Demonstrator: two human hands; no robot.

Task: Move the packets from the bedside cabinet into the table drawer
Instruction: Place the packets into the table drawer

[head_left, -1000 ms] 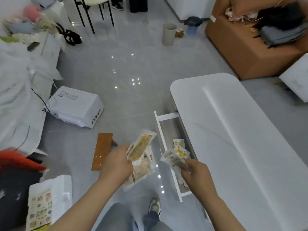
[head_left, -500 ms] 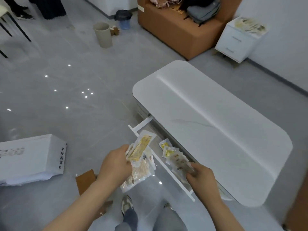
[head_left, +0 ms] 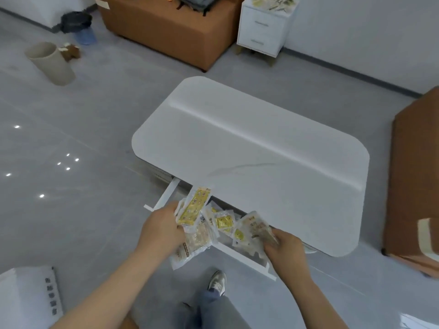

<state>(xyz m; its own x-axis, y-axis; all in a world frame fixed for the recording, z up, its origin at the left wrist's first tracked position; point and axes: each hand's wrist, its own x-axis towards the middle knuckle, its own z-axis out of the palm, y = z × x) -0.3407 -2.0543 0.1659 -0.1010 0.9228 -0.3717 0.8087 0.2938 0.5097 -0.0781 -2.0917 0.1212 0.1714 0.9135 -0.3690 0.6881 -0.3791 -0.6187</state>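
Note:
My left hand (head_left: pixel 164 230) grips a bunch of clear and yellow snack packets (head_left: pixel 193 220) just above the front edge of the open white table drawer (head_left: pixel 240 255). To its right, my right hand (head_left: pixel 283 245) holds a second clutch of packets (head_left: pixel 254 230) over the drawer. More yellow packets (head_left: pixel 224 220) show between the two hands; whether they lie in the drawer or are held I cannot tell. The white table (head_left: pixel 256 150) covers the drawer's back part. Far off at the top stands the white bedside cabinet (head_left: pixel 261 32) with several packets (head_left: pixel 273 2) on it.
A brown sofa block (head_left: pixel 171 32) stands beside the cabinet, and another brown piece (head_left: pixel 413 174) sits at the right. A beige bin (head_left: pixel 51 64) stands on the grey floor at the left. A white box (head_left: pixel 26 298) lies at bottom left. My shoe (head_left: pixel 217 281) is below the drawer.
The view has swung right and the table has come nearer. Both hands with their packets have moved over the open drawer; the right hand's bunch has dropped lower toward it.

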